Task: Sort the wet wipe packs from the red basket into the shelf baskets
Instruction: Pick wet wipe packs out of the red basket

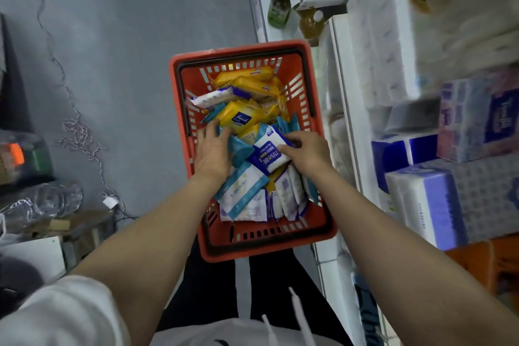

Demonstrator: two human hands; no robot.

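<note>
We're at the picking step: both hands are down in the red slotted plastic basket (317, 109), which sits on the grey floor (126, 50) beside the white shelf unit (341, 93).

Our right hand (304, 153) pinches the white and dark blue wipe pack printed "75%" (269, 153), thumb along its near edge and fingers curled over the far edge. Our left hand (210, 149) lies spread and flat on the heap, fingertips touching the teal packs (240, 147) under the yellow wipe pack with the blue label (244, 118); it grips nothing we can see.

Next move, as we judge it: lift the white and blue pack clear of the pile and carry it right to a matching shelf basket. No shelf basket is clearly in view, so the target needs finding first.

Contents: the red basket is still well filled, so sorting looks far from done. Yellow packs are bunched at the far end, teal ones in the middle, and white packs with teal or purple trim (243, 191) at the near end, some on edge. The shelf holds wrapped tissue bundles (427, 199), blurred.
</note>
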